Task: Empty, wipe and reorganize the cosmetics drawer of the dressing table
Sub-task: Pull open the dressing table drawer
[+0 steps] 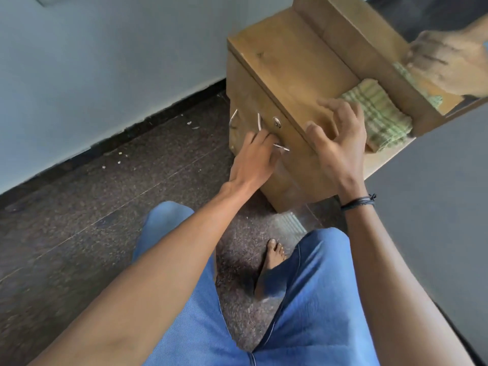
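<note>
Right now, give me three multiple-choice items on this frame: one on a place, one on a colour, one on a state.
1. Where does the folded cloth lie?
A. on the dressing table top, by the mirror
B. on the floor
C. across the knees

2. What colour is the cloth?
A. plain red
B. green-and-cream check
C. black

3. What is the left hand doing?
A. holding the cloth
B. resting on a knee
C. reaching to a metal drawer handle

Answers: 1 A, it lies on the wooden top; 2 B, checked weave shows; 3 C, fingers meet the handle while the right hand hovers spread.

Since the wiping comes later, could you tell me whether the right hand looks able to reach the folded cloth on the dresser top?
Probably yes: the right hand hovers open right beside the green checked cloth, nothing between them.
</note>
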`<state>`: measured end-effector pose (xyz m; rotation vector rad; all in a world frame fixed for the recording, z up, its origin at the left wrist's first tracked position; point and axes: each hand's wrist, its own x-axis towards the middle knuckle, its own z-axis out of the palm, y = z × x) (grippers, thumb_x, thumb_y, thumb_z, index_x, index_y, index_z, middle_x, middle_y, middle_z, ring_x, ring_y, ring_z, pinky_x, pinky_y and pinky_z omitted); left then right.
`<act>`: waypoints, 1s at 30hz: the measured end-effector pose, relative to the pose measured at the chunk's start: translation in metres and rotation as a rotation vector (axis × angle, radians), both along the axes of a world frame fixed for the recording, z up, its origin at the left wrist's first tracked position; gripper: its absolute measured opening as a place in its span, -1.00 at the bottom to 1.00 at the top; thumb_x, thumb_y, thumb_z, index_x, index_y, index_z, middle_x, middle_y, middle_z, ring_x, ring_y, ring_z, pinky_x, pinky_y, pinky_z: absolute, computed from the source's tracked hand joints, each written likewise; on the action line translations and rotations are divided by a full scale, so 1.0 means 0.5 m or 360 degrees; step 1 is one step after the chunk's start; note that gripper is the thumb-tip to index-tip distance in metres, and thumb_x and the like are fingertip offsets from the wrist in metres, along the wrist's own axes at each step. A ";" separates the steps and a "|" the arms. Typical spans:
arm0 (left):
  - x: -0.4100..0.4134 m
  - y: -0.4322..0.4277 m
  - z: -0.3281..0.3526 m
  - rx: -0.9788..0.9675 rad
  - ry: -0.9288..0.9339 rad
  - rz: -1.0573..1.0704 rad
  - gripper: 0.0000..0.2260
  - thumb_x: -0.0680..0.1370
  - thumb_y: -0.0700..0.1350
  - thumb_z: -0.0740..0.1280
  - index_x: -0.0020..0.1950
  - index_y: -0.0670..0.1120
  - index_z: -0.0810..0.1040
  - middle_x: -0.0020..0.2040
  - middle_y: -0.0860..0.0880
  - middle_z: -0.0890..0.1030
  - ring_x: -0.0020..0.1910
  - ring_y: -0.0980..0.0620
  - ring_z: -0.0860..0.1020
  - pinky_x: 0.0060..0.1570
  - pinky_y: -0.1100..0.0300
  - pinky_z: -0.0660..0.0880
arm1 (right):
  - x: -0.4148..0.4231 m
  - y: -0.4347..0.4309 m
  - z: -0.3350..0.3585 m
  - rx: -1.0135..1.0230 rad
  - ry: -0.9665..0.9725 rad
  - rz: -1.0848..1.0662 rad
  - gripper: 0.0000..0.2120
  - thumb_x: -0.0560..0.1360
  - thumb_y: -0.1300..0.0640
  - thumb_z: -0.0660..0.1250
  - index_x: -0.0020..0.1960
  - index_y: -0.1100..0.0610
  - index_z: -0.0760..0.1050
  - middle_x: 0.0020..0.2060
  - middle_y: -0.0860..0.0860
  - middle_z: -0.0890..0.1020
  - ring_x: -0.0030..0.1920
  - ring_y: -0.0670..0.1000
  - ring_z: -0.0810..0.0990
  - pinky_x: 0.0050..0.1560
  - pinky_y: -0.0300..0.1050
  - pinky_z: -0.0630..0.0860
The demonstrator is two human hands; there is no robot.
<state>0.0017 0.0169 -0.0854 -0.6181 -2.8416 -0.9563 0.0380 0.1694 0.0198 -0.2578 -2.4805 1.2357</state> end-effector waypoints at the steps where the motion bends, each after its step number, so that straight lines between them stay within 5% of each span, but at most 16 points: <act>1: 0.004 -0.006 0.001 -0.0011 0.0000 0.0021 -0.82 0.63 -0.02 0.31 0.14 -0.08 0.58 0.17 0.02 0.53 0.22 -0.05 0.40 0.06 0.08 0.50 | 0.004 -0.001 0.005 -0.0065 0.0025 0.0001 -0.69 0.45 0.09 0.43 0.20 0.01 0.61 0.12 -0.04 0.48 0.17 -0.18 0.51 0.26 -0.28 0.42; 5: 0.035 -0.045 0.014 -0.0077 -0.0034 0.0102 -0.77 0.62 0.03 0.32 0.12 -0.11 0.61 0.15 0.01 0.55 0.17 -0.05 0.42 -0.03 0.00 0.56 | 0.027 -0.007 0.033 -0.0284 0.0048 -0.0017 -0.73 0.44 0.14 0.42 0.14 0.03 0.65 0.12 0.05 0.51 0.16 -0.18 0.55 0.35 -0.06 0.49; 9: 0.072 -0.096 0.029 -0.0111 -0.0094 0.0194 -0.70 0.63 0.06 0.30 0.12 -0.14 0.65 0.15 -0.01 0.58 0.13 -0.07 0.44 0.06 -0.01 0.53 | 0.072 -0.046 0.028 0.0009 -0.0043 0.0153 -0.78 0.48 0.16 0.40 0.11 0.14 0.64 0.10 0.06 0.50 0.12 0.01 0.56 0.21 0.11 0.56; 15: 0.136 -0.182 0.031 -0.0141 -0.0121 0.0272 -0.72 0.62 0.01 0.33 0.08 -0.20 0.65 0.13 -0.09 0.58 0.11 -0.13 0.45 0.11 -0.02 0.48 | 0.162 -0.140 -0.037 0.0417 -0.0289 0.0345 -0.75 0.57 0.05 0.39 0.20 0.12 0.63 0.13 0.04 0.53 0.12 0.08 0.55 0.18 0.03 0.52; 20: 0.171 -0.243 0.041 -0.0139 -0.0220 0.0361 -0.77 0.62 -0.05 0.35 0.12 -0.18 0.66 0.20 -0.07 0.57 0.17 -0.15 0.44 0.10 -0.10 0.49 | 0.210 -0.203 -0.055 0.0226 -0.0381 0.0382 -0.72 0.61 -0.05 0.35 0.20 0.09 0.65 0.11 0.04 0.64 0.07 0.07 0.63 0.16 0.14 0.55; 27: 0.216 -0.315 0.044 -0.0079 -0.0338 0.0526 -0.88 0.57 -0.16 0.40 0.06 -0.12 0.68 0.17 -0.09 0.61 0.18 -0.16 0.48 -0.01 0.07 0.41 | 0.262 -0.279 -0.072 0.0131 -0.0358 0.0437 -0.75 0.61 -0.06 0.30 0.14 0.05 0.66 0.00 -0.01 0.70 -0.02 0.00 0.64 0.02 0.04 0.60; 30: 0.221 -0.345 0.043 -0.0137 -0.0386 0.0508 -0.86 0.55 -0.20 0.39 0.09 -0.11 0.68 0.20 -0.10 0.61 0.20 -0.19 0.49 0.08 0.01 0.44 | 0.275 -0.304 -0.081 0.0105 -0.0341 0.0443 -0.74 0.62 -0.05 0.28 0.14 0.05 0.66 -0.02 -0.02 0.69 -0.06 -0.01 0.64 -0.03 0.01 0.60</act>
